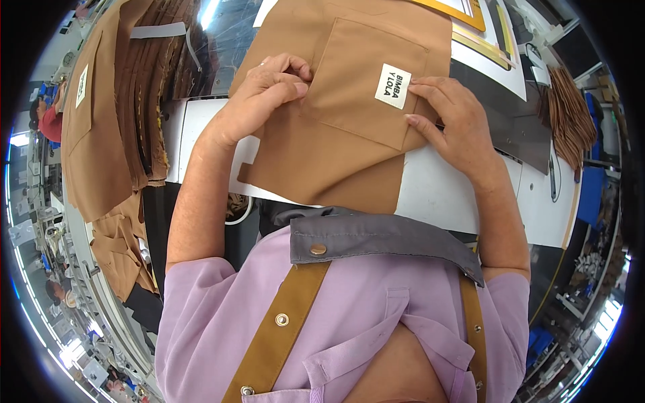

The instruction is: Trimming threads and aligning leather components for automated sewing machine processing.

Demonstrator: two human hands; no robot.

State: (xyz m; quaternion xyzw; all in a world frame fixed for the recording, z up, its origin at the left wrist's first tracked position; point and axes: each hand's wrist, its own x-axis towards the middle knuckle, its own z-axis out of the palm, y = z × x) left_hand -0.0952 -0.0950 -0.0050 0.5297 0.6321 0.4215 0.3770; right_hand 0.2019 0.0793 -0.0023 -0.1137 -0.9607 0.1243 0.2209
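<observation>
Both hands press flat on a tan fabric panel [336, 144] spread across the white table [463, 195]. At ten o'clock the left hand [265, 91] curls its fingertips down onto the left edge of a tan patch pocket [366, 84], pinching nothing that can be seen; at two o'clock the right hand [450, 117] lies with fingers extended along the pocket's right edge, just below a small white label [393, 86] sewn near its corner. The pocket lies skewed on the panel, its pointed lower edge aimed toward six o'clock.

Doing this well seems a matter of keeping both edges pinned evenly, so that the pocket lies smooth and does not creep over the cloth beneath.

Toward nine o'clock a stack of matching tan pieces [101, 127] hangs from a rack, well apart from the panel. A darker brown bundle [571, 114] lies at three o'clock beyond the table's far end, and yellow-framed templates [470, 17] lie at one o'clock. Nothing lies across the pocket itself; only the panel's lower edge, hanging off the table's near side at six o'clock, might tug it out of line.
</observation>
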